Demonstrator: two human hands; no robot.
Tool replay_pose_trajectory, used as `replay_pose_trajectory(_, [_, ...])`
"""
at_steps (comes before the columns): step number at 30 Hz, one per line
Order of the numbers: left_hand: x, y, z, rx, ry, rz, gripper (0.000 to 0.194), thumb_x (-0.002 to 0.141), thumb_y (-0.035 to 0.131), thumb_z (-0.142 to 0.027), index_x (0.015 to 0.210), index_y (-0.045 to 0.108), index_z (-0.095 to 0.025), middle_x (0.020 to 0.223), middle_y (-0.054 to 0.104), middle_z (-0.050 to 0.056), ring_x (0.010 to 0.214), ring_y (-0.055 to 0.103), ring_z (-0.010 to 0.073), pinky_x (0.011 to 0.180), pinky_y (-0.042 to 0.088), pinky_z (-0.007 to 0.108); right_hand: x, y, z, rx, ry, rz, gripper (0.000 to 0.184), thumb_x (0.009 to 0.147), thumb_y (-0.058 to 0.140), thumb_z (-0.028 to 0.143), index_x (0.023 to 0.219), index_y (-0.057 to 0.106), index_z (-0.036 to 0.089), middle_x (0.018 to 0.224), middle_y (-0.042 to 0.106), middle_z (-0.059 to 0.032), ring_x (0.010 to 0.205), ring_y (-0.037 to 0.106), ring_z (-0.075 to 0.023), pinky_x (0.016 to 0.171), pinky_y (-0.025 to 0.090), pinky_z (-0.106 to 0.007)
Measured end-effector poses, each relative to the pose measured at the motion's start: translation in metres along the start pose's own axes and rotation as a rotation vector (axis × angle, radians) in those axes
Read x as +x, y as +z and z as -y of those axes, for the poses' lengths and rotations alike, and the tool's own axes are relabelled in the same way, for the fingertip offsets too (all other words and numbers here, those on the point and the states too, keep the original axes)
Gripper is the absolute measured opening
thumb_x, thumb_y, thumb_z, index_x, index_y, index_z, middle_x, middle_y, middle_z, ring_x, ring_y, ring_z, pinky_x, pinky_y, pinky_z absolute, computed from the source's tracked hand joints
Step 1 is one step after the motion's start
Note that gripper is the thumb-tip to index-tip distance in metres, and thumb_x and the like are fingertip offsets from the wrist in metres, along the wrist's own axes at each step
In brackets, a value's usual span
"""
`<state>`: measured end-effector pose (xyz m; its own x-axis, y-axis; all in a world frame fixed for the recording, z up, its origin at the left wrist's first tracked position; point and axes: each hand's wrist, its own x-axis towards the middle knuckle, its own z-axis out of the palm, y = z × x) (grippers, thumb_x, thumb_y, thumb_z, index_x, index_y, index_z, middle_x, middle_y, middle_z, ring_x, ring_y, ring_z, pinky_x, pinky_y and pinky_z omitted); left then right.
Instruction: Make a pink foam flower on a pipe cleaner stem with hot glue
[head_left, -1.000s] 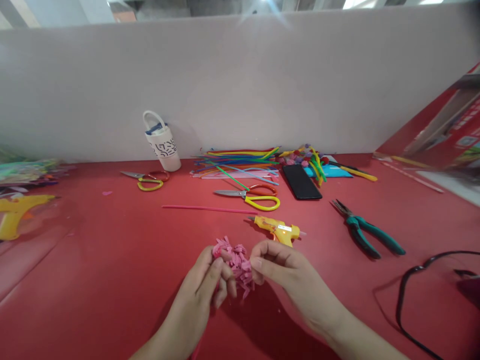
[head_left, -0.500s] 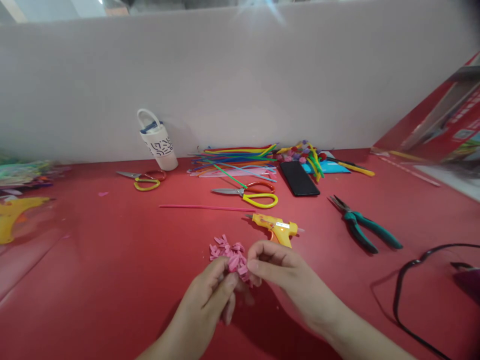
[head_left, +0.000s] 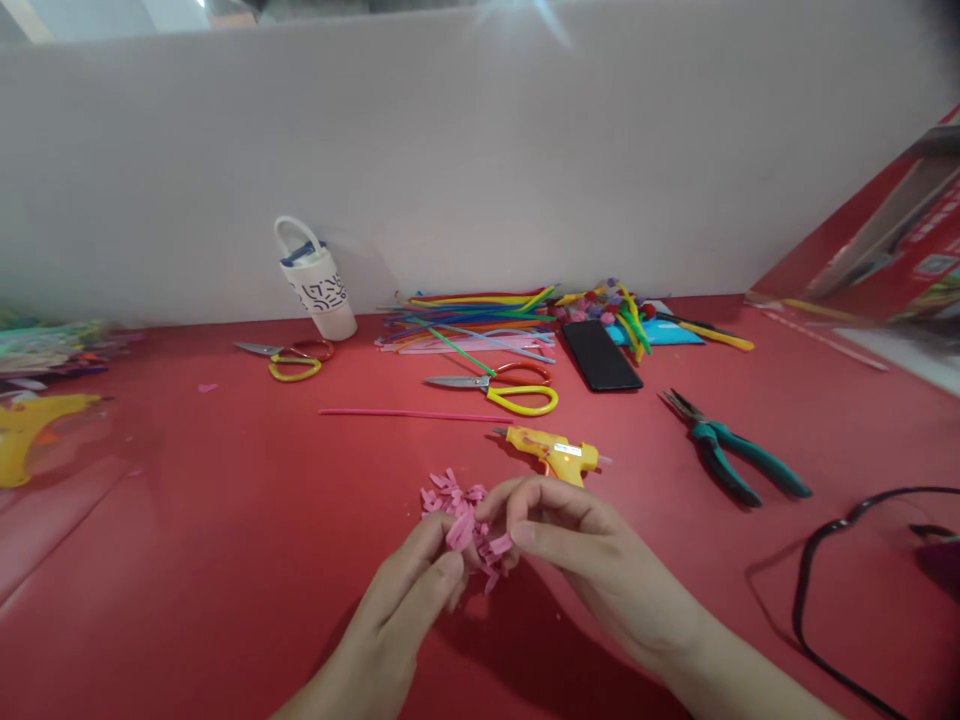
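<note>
A pink petal-shaped piece (head_left: 459,533) is pinched between the thumb and index finger of my left hand (head_left: 409,600). Just right of it, my right hand (head_left: 592,560) is closed on a small pink strip (head_left: 500,545), its fingertips almost touching the left hand's piece. Behind and beneath the fingers lies a heap of small pink pieces (head_left: 448,490), partly hidden by both hands. Beyond the right hand, a yellow glue gun (head_left: 551,452) rests on its side, its trigger end partly covered by the knuckles.
On the red table (head_left: 225,560) lie scissors (head_left: 521,390), a pink pipe cleaner (head_left: 412,414), a black phone (head_left: 600,355) and green-handled pliers (head_left: 720,450). Coloured pipe cleaners (head_left: 465,320) and a white tumbler (head_left: 321,290) stand near the wall. A black cable (head_left: 802,590) curves at right.
My hands have drawn slightly apart. The petal-shaped piece in the left hand is turned and shifted a little left, and a pink strip now shows at the right fingertips.
</note>
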<state>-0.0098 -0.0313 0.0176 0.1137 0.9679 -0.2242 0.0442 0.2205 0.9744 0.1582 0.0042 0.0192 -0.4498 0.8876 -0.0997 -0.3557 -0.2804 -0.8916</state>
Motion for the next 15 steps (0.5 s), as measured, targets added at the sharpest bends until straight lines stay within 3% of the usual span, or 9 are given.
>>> replay_pose_trajectory(6, [0.0021,0.0,0.0015,0.115,0.013,0.12,0.026,0.085,0.047,-0.042,0.077,0.054,-0.019,0.06,0.041,-0.004,0.052,0.033,0.0103,0.05,0.03,0.022,-0.0008,-0.0016,0.0008,0.027,-0.01,0.018,0.009,0.079,0.063,0.021,0.071,0.059,0.018,0.097,0.061,-0.005,0.08,0.054,-0.0156,0.073,0.041,-0.032])
replay_pose_trajectory(11, [0.0046,-0.0016,0.0031,0.022,-0.072,0.118,0.028,0.086,0.045,-0.04,0.071,0.054,-0.018,0.056,0.045,-0.004,0.048,0.034,0.0086,0.045,0.027,0.02,-0.0019,0.0017,0.0065,-0.138,-0.071,-0.031,0.011,0.076,0.065,0.023,0.067,0.059,0.018,0.074,0.054,0.0016,0.07,0.049,-0.0118,0.067,0.038,-0.025])
replay_pose_trajectory(15, [0.0053,0.0002,0.0024,-0.048,-0.148,0.139,0.031,0.086,0.045,-0.041,0.07,0.055,-0.017,0.055,0.049,-0.004,0.046,0.036,0.0076,0.044,0.026,0.02,-0.0014,0.0047,0.0088,-0.211,-0.03,0.004,0.015,0.077,0.063,0.028,0.069,0.057,0.018,0.07,0.051,0.0026,0.067,0.049,-0.0112,0.065,0.039,-0.025])
